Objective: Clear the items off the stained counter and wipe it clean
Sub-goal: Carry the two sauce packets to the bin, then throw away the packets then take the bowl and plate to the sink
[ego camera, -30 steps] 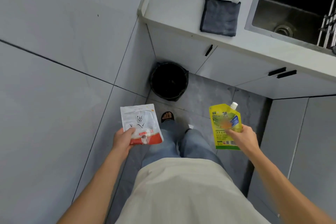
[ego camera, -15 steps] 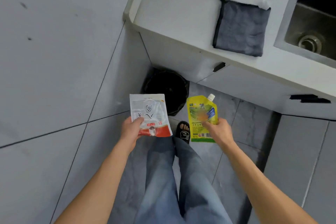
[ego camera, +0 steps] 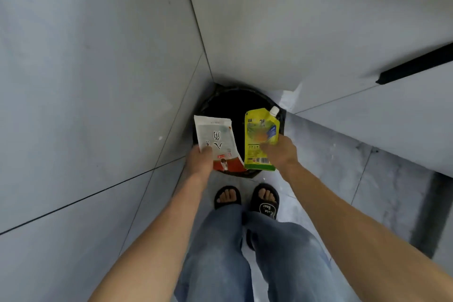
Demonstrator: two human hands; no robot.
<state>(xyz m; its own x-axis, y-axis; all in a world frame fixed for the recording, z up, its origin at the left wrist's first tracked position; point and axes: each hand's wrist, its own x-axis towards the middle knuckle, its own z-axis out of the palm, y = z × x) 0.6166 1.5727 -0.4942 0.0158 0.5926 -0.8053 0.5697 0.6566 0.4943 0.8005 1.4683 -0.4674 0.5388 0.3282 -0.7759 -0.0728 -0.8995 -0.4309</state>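
Grey wall tiles and a cabinet front closed in the corner where both hands had been brought forward since half a second earlier. The white packet was pinched by the left hand, the yellow spout pouch by the right hand. Beyond each grip lay the black bin, so dropping seemed imminent. Both packs looked flat and light; the bench was out of view.

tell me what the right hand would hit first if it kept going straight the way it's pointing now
Most likely nothing solid at first: the right hand, gripping the yellow spout pouch, points over the open mouth of the black bin. Beyond that comes the bin's far rim, though depth is hard to judge.
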